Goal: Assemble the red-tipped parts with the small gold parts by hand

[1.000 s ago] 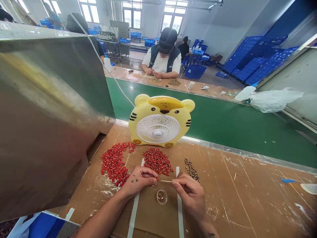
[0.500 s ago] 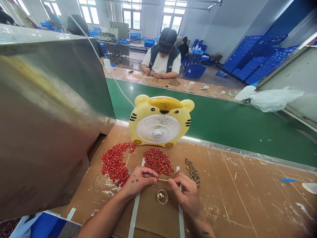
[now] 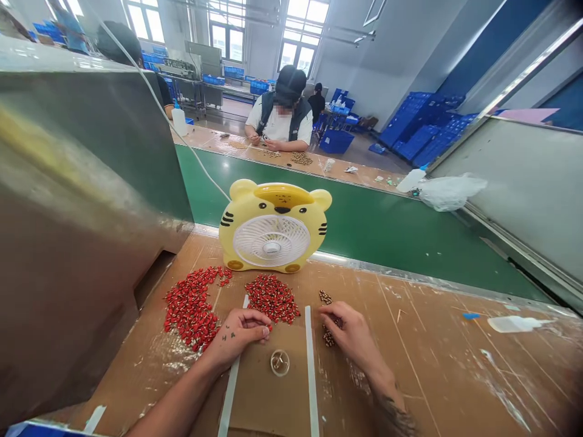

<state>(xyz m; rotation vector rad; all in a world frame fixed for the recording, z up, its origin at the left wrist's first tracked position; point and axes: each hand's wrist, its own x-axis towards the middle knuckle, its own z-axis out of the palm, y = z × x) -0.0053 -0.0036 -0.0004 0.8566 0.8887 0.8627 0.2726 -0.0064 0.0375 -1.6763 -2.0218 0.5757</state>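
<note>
My left hand (image 3: 239, 334) rests on the cardboard with its fingers pinched together, a small red piece at the fingertips, right beside the nearer pile of red pieces (image 3: 272, 297). A second, larger red pile (image 3: 191, 306) lies to its left. My right hand (image 3: 348, 331) lies over the small pile of brown-gold pieces (image 3: 325, 297), fingers curled down onto them; what they hold is hidden. A small clear round dish (image 3: 279, 362) sits between the hands, flanked by two white strips (image 3: 311, 370).
A yellow tiger-shaped fan (image 3: 274, 226) stands behind the piles. A large metal housing (image 3: 68, 212) fills the left. A green conveyor belt (image 3: 387, 230) runs behind the bench, where a person (image 3: 280, 115) works opposite. A plastic bottle (image 3: 514, 323) lies at right.
The right hand has left the thin stick held between both hands and moved right onto the brown-gold pile. The stick no longer shows. The camera has shifted right.
</note>
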